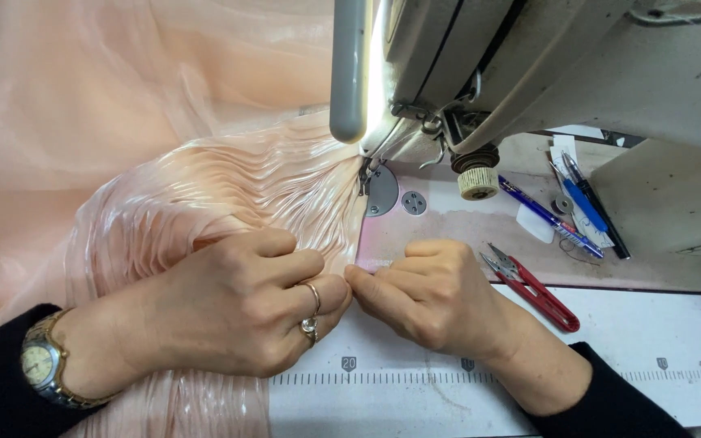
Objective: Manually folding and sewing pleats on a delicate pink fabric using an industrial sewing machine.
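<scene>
The single head-worn camera looked steeply down, at close range, onto the bench (610,341) before the sewing machine (545,73).

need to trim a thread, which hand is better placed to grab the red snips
Right. The right hand lies just beside the red snips; the left hand rests on the pleated peach fabric, farther away.

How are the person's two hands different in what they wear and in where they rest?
The left hand wears rings and has a wristwatch on its wrist; the right hand is bare. The left hand lies on the pleated peach fabric, while the right hand rests on the white table beside the red thread snips. Both have black sleeves, and their fingertips meet at the fabric's edge.
</scene>
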